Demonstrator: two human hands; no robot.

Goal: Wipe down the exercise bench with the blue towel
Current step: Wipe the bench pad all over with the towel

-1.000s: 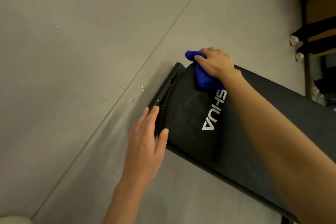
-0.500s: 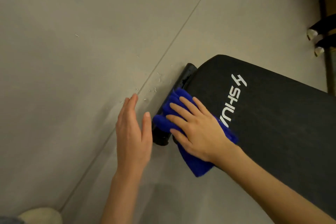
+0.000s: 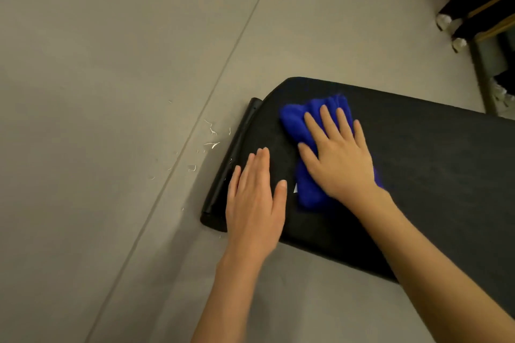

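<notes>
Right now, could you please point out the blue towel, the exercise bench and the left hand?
blue towel point(image 3: 292, 120): head view, on its bunched upper-left corner.
exercise bench point(image 3: 432, 161): head view, on the bare black pad right of the towel.
left hand point(image 3: 255, 203): head view, on the back of the hand, flat on the bench.

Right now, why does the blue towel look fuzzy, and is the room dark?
Head view: the blue towel smears at its edges, probably motion blur from wiping; the right hand pressing it looks sharper; the light is dim and yellowish, with no glare; the black bench looks dark and flat at its near edge.
</notes>
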